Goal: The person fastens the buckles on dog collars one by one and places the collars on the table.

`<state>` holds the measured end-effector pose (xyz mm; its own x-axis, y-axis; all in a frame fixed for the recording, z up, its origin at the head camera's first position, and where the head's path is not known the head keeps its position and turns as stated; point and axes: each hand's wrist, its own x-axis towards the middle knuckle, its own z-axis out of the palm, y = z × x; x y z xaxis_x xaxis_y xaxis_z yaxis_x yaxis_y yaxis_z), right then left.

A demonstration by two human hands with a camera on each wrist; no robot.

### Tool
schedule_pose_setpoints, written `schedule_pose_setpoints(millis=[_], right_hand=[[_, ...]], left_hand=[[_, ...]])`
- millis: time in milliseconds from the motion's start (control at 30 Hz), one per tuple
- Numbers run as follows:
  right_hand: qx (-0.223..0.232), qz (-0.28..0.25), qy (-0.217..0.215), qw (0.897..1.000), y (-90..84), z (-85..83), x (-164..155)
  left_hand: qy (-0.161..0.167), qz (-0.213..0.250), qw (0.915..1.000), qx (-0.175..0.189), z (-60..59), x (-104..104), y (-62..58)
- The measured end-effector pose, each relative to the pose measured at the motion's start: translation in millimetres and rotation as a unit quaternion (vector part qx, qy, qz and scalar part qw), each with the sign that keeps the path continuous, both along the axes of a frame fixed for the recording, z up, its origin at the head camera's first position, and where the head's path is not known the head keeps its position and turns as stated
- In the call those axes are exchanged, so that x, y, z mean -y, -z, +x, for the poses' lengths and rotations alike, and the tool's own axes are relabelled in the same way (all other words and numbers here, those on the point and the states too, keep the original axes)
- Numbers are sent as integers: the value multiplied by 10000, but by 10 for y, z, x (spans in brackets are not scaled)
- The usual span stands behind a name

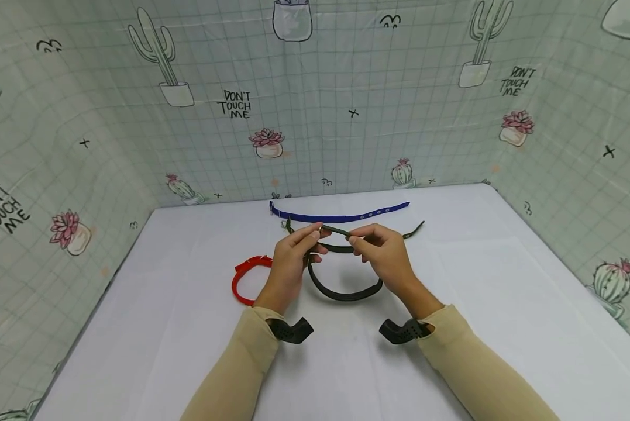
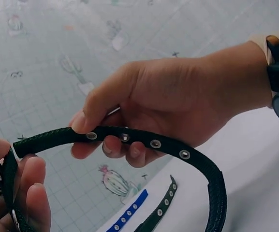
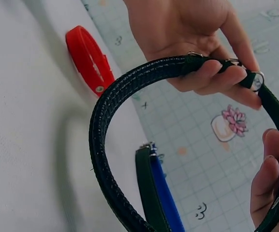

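Observation:
My left hand (image 1: 288,263) pinches the buckle end of a dark green collar (image 1: 345,296), its metal fittings between thumb and fingers. My right hand (image 1: 387,257) grips the eyelet end, thumb on top and fingertips below. Bent into a loop, the collar (image 3: 98,140) hangs under both hands. In the left wrist view the strap's tip meets the buckle (image 2: 0,181); whether it is threaded through I cannot tell.
Behind the hands lie a second green collar (image 1: 341,249) and a straight blue collar (image 1: 336,219). A red collar (image 1: 237,291), closed in a ring, rests left of the left hand on the white table (image 1: 178,327). Patterned cloth (image 1: 315,76) walls the back and sides.

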<state>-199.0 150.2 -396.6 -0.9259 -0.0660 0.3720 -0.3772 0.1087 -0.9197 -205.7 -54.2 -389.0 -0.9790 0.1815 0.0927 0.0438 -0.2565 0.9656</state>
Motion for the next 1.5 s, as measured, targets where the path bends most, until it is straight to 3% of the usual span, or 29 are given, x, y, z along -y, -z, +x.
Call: schedule_pose_setpoints(millis=[567,1000,1500], right_hand=[[-142,246,-89,9996,-56,41,12],[-91,389,-192,9990,-65,11,52],[-69,750,-327,9966,-25,48,83]], left_hand=[[5,-359,9993,-44,-46,-40,-27],[-88,-485,9986,190,-23,-42,-64],[-90,-583,9983,-39,30,-78,-4]])
